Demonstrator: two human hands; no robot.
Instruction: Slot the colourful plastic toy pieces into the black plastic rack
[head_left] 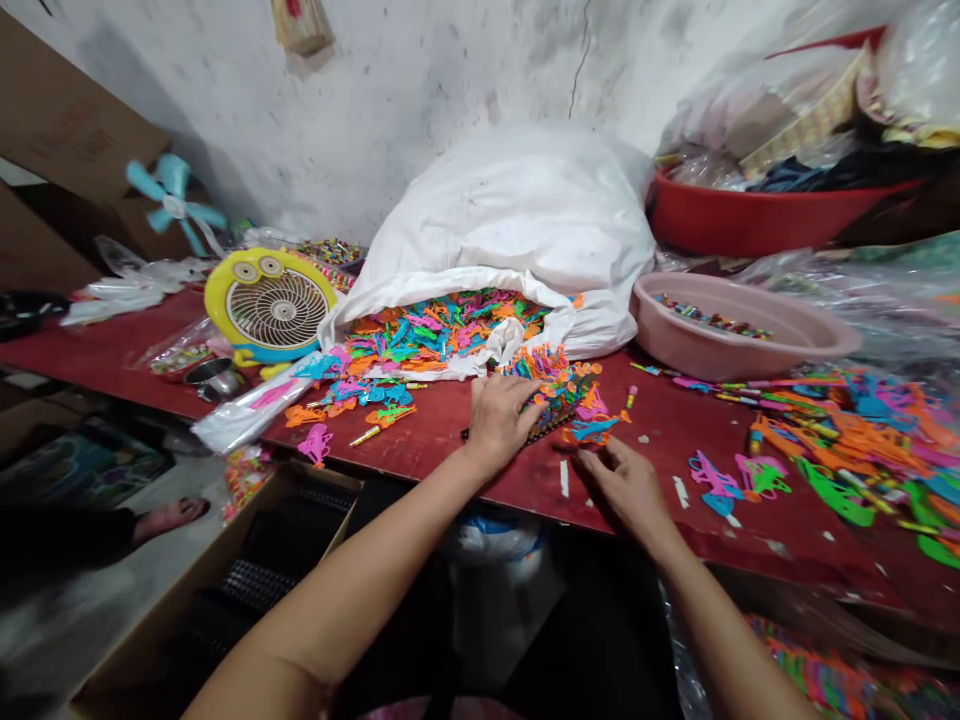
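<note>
A black rack (535, 430) lies on the red table, packed with upright small plastic pieces (553, 385) in orange, blue, pink and green. My left hand (501, 418) is closed on the rack's left side, its fingers bent over the edge and partly hidden. To the right of the rack, my right hand (628, 488) pinches a few orange and blue plastic pieces (592, 430) just above the table's front. Behind both hands a large white sack (517, 215) spills many loose plastic pieces (442, 330) from its open mouth.
A yellow fan (279, 305) and a metal cup (214, 378) stand left. At right are a pink basin (742, 340), a red tub (780, 215) and heaped plastic pieces (862, 440). A cardboard box (202, 590) holding black racks sits below the table edge; a person's foot (171, 516) is beyond.
</note>
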